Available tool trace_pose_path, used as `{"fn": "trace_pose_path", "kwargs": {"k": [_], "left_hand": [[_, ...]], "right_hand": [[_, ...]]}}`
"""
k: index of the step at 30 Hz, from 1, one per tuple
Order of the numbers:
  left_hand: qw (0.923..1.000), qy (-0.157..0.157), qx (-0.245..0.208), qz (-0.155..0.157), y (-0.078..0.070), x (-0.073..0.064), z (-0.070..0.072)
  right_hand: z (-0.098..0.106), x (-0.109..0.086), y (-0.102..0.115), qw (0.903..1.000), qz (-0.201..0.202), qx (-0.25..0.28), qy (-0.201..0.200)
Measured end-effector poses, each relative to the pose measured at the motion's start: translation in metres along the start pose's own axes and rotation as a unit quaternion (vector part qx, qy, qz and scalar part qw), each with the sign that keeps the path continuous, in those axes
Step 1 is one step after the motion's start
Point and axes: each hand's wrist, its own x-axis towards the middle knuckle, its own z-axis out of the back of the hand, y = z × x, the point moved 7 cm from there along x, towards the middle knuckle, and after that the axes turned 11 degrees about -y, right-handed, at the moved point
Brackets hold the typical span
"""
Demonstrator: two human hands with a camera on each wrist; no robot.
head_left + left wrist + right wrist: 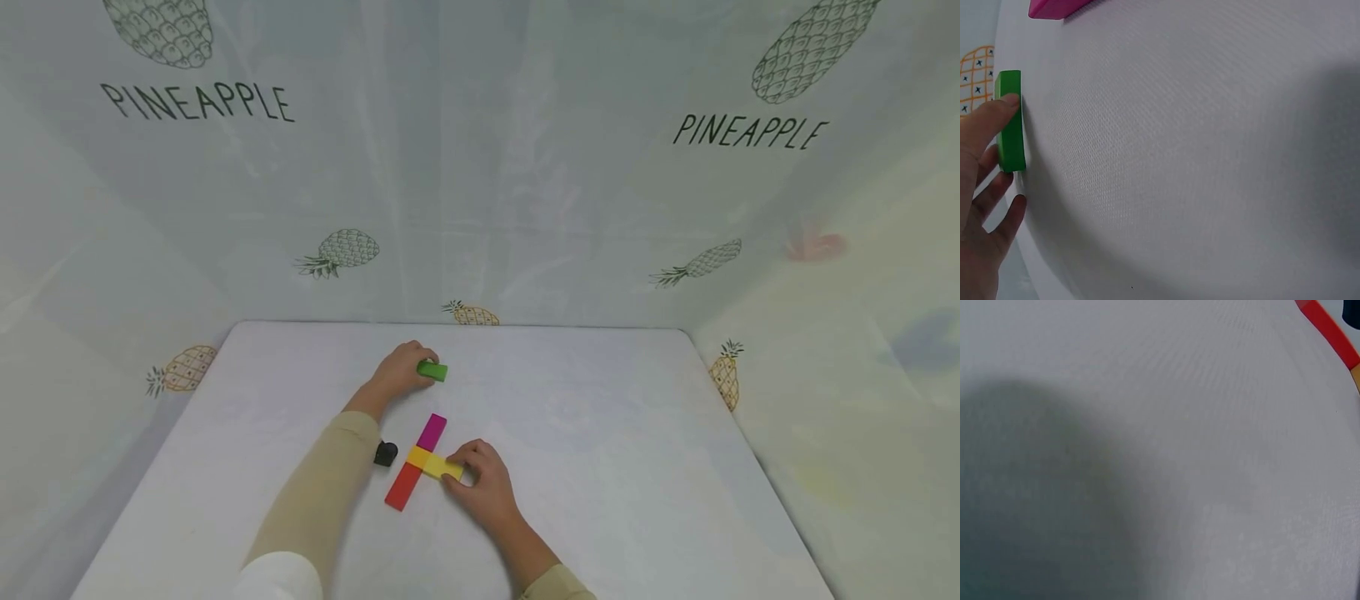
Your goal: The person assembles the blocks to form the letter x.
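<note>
My left hand (403, 368) pinches a green rectangular block (432, 371) between thumb and fingers, above the far part of the white table. In the left wrist view the thumb lies on the face of that green block (1012, 128). Nearer to me, a magenta block (432, 432), an orange-yellow block (418, 457) and a red block (403, 487) lie in a slanting row. A pale yellow block (442, 467) juts out rightward from the orange-yellow one. My right hand (483, 483) holds its outer end between thumb and fingers. The right wrist view does not show this hand.
A small black object (386, 454) sits left of the row, beside my left sleeve (318, 483). The white table (622, 467) has a raised curtain (480, 167) printed with pineapples behind it and at its sides.
</note>
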Motion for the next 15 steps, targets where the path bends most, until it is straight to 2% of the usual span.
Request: {"fn": "trace_pose_path", "kwargs": {"k": [15], "left_hand": [[0.9999,0.0,-0.013,-0.011,-0.0005,0.0017,-0.0009]], "right_hand": [[0.0009,0.0002,0.0011,0.9999,0.015,-0.001,0.003]]}}
